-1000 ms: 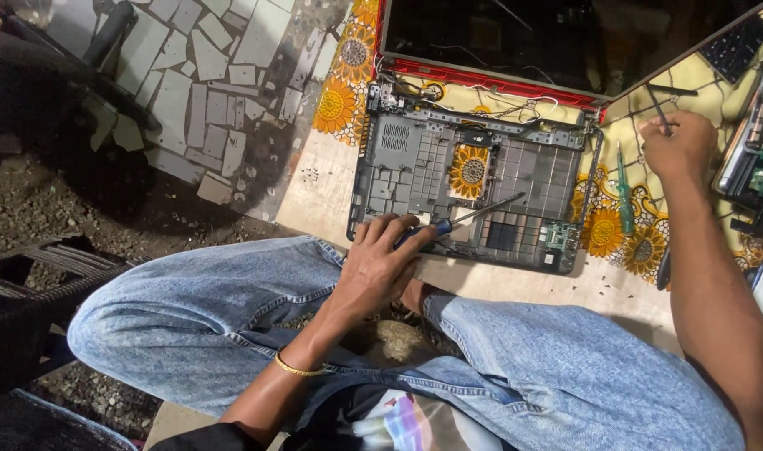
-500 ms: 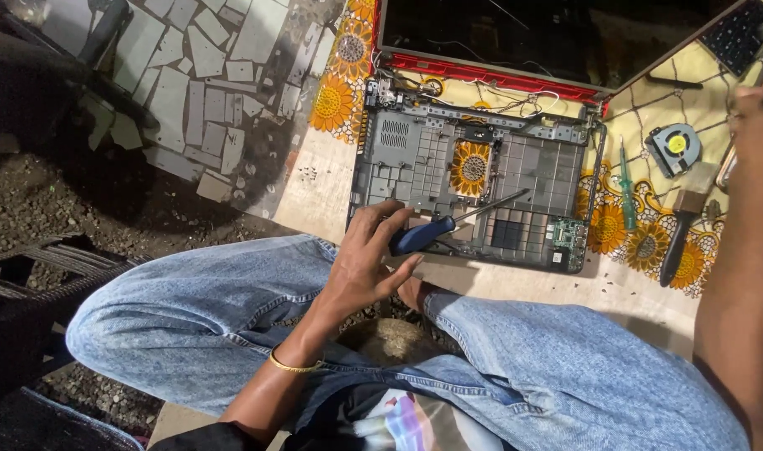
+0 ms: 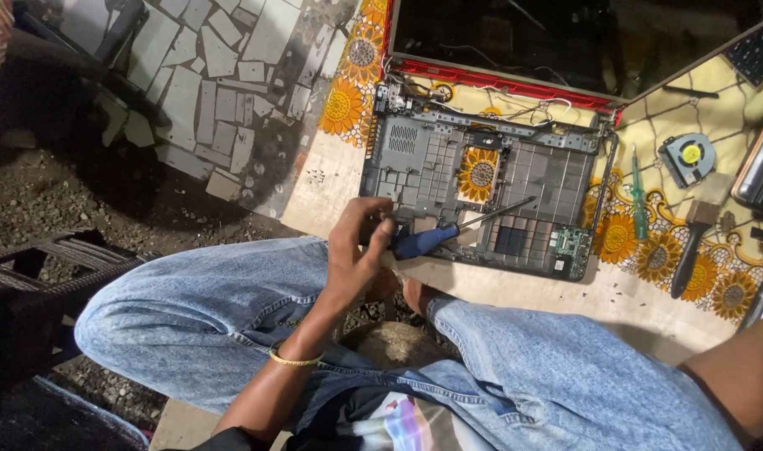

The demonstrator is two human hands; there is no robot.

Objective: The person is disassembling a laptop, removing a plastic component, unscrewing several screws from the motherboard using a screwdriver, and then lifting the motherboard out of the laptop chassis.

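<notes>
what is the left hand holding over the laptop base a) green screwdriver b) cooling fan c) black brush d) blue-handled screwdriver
d: the left hand grips a blue-handled screwdriver whose shaft lies across the grey laptop base; the green screwdriver lies untouched on the sunflower cloth.

A sunflower-patterned cloth point(image 3: 649, 250) covers the table. On it lie a green screwdriver point(image 3: 639, 196), a small round cooling fan point(image 3: 687, 158) and a dark-handled brush point(image 3: 687, 250). Broken-tile paving point(image 3: 214, 75) sits left, beside gravel point(image 3: 39, 192).

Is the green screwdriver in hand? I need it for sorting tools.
No, the green screwdriver lies on the cloth; the left hand holds a blue one.
</notes>
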